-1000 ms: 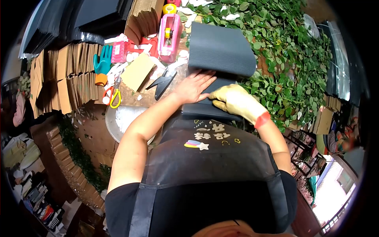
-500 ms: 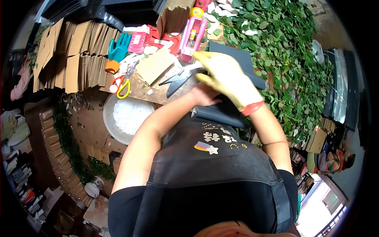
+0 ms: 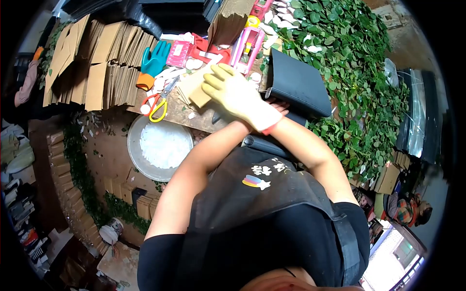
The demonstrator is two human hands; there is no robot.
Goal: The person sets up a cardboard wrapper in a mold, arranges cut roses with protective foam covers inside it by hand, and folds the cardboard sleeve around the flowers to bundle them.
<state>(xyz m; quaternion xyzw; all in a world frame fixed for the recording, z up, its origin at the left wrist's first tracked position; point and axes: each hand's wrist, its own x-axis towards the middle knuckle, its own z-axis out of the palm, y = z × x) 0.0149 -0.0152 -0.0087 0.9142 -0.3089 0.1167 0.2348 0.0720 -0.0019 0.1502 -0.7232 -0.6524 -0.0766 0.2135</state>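
A yellow glove covers my right hand (image 3: pixel 239 92), which crosses over my left wrist with its fingers apart, above a pile of tan cardboard pieces (image 3: pixel 198 95). Bare and partly hidden, my left hand (image 3: pixel 278 105) lies on the dark corrugated sheet (image 3: pixel 300 85), its fingers under the sheet's curled edge. The rolled near end of dark sheet (image 3: pixel 267 144) rests against my apron. Orange and yellow handled scissors (image 3: pixel 159 103) lie left of the cardboard pieces. Beyond my gloved hand stands a pink tape dispenser (image 3: pixel 247 48).
Green leafy stems (image 3: pixel 354 92) cover the table's right side. Folded cardboard (image 3: pixel 104 65) stands at the left, beside a teal glove (image 3: pixel 155 59). A metal basin (image 3: pixel 137 162) of white pieces sits below the table edge. Another person (image 3: pixel 404 209) is at the far right.
My right hand has left the dark sheet and moved up and left over the cardboard pieces. My left hand stays at the sheet. The view has shifted, and objects sit farther right.
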